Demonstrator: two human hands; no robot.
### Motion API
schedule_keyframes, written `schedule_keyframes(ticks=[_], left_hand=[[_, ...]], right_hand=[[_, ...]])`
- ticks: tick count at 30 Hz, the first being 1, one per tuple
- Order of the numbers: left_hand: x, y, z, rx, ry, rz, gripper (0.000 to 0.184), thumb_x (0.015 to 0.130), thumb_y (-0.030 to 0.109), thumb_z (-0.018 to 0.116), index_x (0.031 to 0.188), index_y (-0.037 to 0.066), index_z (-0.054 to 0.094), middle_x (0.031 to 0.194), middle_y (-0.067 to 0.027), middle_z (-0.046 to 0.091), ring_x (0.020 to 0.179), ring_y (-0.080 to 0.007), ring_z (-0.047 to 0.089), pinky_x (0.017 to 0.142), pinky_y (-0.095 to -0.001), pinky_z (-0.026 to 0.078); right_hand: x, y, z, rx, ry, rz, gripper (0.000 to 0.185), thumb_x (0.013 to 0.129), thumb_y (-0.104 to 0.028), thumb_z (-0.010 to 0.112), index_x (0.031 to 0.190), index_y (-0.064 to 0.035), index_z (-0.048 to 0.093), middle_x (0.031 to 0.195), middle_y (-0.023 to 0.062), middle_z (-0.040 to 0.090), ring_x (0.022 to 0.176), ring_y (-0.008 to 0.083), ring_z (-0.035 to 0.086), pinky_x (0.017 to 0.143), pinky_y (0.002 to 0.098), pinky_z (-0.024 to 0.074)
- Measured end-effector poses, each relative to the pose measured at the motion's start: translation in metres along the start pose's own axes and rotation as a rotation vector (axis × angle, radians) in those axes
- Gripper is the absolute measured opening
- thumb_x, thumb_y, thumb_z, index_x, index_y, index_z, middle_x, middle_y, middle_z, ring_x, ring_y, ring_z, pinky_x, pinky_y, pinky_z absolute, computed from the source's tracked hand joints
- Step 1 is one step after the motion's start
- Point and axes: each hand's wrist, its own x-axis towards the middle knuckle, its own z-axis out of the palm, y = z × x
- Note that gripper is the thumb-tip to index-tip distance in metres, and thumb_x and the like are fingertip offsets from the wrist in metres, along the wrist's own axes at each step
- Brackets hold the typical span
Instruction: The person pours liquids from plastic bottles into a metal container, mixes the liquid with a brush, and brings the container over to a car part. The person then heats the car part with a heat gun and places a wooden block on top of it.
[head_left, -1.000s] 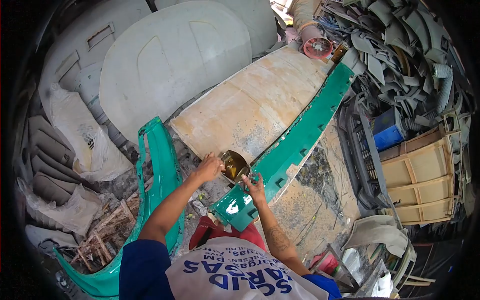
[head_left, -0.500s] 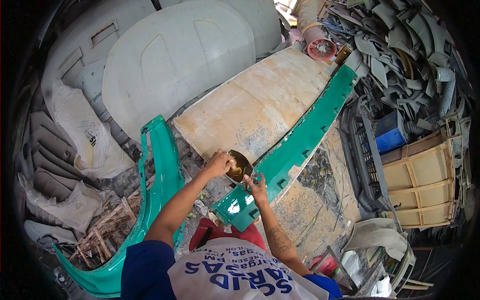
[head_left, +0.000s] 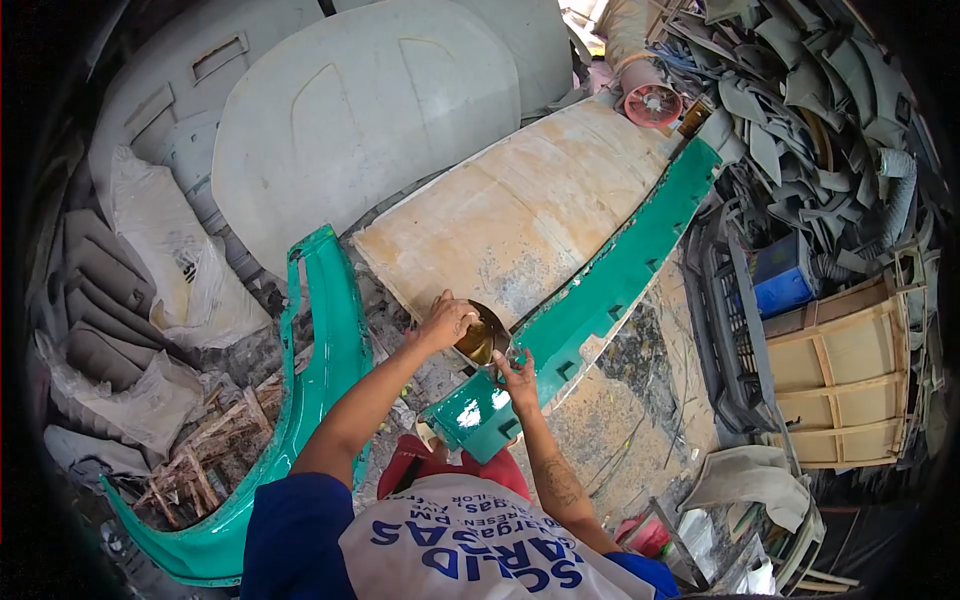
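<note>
A dark round container (head_left: 479, 349) with an amber-brown, shiny inside sits between my two hands, above the near end of a long glossy green panel (head_left: 580, 305). My left hand (head_left: 447, 322) is at its upper left rim, fingers drawn together over the opening; what they hold, if anything, is too small to make out. On the right side, my right hand (head_left: 517, 381) grips the container near its rim, thumb up. A curved glossy green part, like a bumper mould (head_left: 335, 340), lies to the left of my left arm.
A pale, stained board (head_left: 520, 200) lies ahead, beside large grey moulded panels (head_left: 370, 120). Right are a dark grille-like part (head_left: 735, 310), a blue container (head_left: 780, 270), a wood-ribbed panel (head_left: 840, 370) and piled grey parts (head_left: 790, 90). A red-rimmed fan (head_left: 652, 104) stands far off.
The view has shifted slightly. My left hand has shifted a little at the container's rim, and more of the amber-brown inside shows. My right hand stays by the rim.
</note>
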Motion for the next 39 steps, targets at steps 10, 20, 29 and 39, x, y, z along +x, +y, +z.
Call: schedule_keyframes(ticks=[10,20,29,39], left_hand=[[-0.009,-0.009,0.018,-0.065,0.058,0.083,0.02,0.086,0.023,0.051,0.086,0.015,0.07,0.086,-0.0066,0.067,0.084,-0.0328,0.056,0.084,-0.0452,0.039],[-0.011,0.009,0.003,0.064,0.009,-0.021,0.022,0.088,0.019,0.049,0.081,0.008,0.066,0.086,-0.0102,0.063,0.085,-0.0324,0.051,0.085,-0.0431,0.037],[0.0,-0.001,-0.025,0.037,-0.132,0.121,0.022,0.091,0.022,0.048,0.091,0.015,0.069,0.09,-0.0042,0.062,0.096,-0.0289,0.047,0.085,-0.0419,0.037],[-0.008,-0.002,-0.006,-0.264,-0.039,0.05,0.021,0.085,0.027,0.054,0.078,0.011,0.066,0.086,-0.0059,0.064,0.095,-0.0293,0.05,0.081,-0.041,0.038]], right_hand=[[-0.011,-0.014,0.005,0.034,0.01,0.045,0.109,0.07,-0.042,0.08,0.145,-0.002,0.012,0.118,0.0202,0.047,0.1,0.0272,0.055,0.069,0.0398,0.0576],[-0.004,-0.002,0.002,-0.014,0.009,0.017,0.108,0.071,-0.043,0.079,0.145,-0.0012,0.012,0.119,0.0201,0.047,0.098,0.0263,0.057,0.066,0.0377,0.0575],[0.002,0.005,0.002,-0.049,0.004,-0.069,0.107,0.072,-0.043,0.078,0.145,-0.0012,0.011,0.118,0.0203,0.048,0.098,0.0269,0.058,0.067,0.0385,0.0575],[-0.013,-0.016,0.005,-0.041,0.014,0.016,0.107,0.072,-0.042,0.078,0.145,-0.003,0.011,0.123,0.0224,0.045,0.103,0.0285,0.056,0.071,0.0402,0.0572]])
